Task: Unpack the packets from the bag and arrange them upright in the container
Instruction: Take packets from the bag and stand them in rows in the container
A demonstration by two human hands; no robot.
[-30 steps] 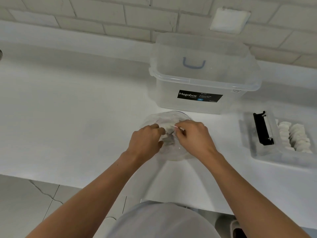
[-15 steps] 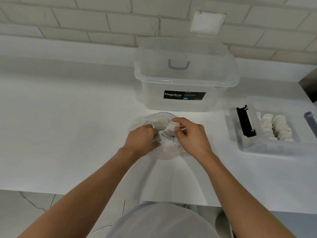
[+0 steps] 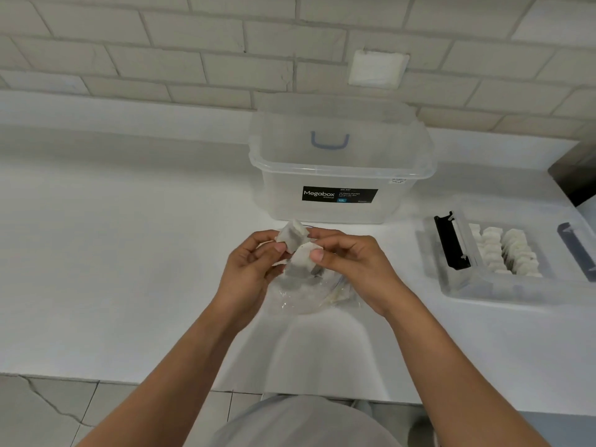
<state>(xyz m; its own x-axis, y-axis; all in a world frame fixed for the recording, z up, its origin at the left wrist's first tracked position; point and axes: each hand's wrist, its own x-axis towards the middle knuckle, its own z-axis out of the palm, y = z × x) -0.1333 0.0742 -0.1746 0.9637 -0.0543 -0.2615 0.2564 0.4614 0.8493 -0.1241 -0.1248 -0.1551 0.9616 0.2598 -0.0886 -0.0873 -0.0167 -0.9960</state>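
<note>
The main risk, as I judge it, is a dropped or torn packet. The two packets are held only by their edges above the tabletop (image 3: 129, 253), and they touch each other, so pulling them apart too fast could tear the thin paper or let one fall back onto the bag (image 3: 303, 296). The carry to the right is a second risk, because a packet pushed carelessly into the container (image 3: 477, 287) could tip its neighbours out of their rows. The bag is loose, so a trailing finger could also drag it along. The left hand (image 3: 251, 269) pinches the upper packet (image 3: 293, 234) between thumb and fingers. The right hand (image 3: 351, 266) pinches the lower packet (image 3: 300, 261) the same way, just above the bag's mouth. Both packets are small, flat, white paper squares with a grey shadow of filling inside, and they look light and easy to crush. I cannot tell whether they are joined. The bag is clear, crumpled plastic lying flat between the wrists, with what looks like a few more packets inside. The container sits well to the right with its standing packets (image 3: 506, 253) in neat upright rows. A large storage box (image 3: 338, 169) stands behind the hands.
</note>
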